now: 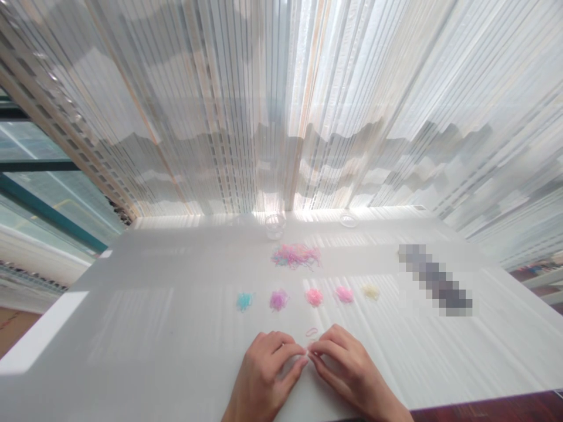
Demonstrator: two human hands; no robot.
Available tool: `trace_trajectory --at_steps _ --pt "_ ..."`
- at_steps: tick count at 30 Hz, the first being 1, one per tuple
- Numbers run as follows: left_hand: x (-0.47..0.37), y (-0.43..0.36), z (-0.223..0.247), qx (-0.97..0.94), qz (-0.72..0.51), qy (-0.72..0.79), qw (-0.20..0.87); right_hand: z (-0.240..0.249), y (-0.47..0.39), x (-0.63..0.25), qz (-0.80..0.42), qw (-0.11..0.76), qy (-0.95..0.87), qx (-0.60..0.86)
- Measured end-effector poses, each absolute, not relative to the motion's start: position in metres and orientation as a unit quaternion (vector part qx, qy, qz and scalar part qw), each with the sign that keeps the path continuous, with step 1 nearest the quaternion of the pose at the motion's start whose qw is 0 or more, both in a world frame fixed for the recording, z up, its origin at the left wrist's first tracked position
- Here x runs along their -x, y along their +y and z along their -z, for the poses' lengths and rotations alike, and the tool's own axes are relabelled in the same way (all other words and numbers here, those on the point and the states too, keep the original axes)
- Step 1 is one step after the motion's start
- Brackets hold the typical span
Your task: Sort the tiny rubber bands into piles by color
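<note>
My left hand (269, 370) and my right hand (347, 364) meet at the fingertips near the table's front edge. Each has thumb and forefinger pinched together; whatever lies between them is too small to make out. Just beyond the fingertips is a single pink rubber band (311, 332). Farther off, small heaps of thin rubber bands form a row: turquoise (244, 300), purple (278, 300), coral pink (314, 297), pink (343, 294) and pale yellow (370, 291). Behind that row is a larger mixed heap of bands (297, 256).
Near the back of the white table (185, 328) stands a clear round container (275, 227). A clear lid-like disc (349, 220) lies to its right. A blurred-out dark long object (435, 276) is on the right side. Sheer striped curtains (281, 117) hang along the far edge.
</note>
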State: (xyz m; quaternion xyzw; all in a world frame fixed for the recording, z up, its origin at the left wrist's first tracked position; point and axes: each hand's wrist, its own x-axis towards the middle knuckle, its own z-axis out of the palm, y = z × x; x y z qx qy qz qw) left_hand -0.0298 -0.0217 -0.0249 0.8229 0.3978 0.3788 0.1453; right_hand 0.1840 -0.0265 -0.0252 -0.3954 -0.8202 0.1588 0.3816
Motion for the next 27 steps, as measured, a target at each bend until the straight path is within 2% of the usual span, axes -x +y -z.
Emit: trace_trajectory --at_steps 19,24,27 --pt "0.030 -0.023 0.025 -0.821 -0.373 0.404 0.155 0.026 -0.025 -0.183 -0.181 0.391 -0.803 0.412" --pt "0.031 -0.023 0.024 -0.818 -0.371 0.408 0.162 0.016 -0.026 -0.191 -0.180 0.441 -0.766 0.432" --pt "0.031 -0.023 0.024 -0.820 -0.369 0.407 0.160 0.008 -0.022 -0.217 -0.122 0.454 -0.734 0.491"
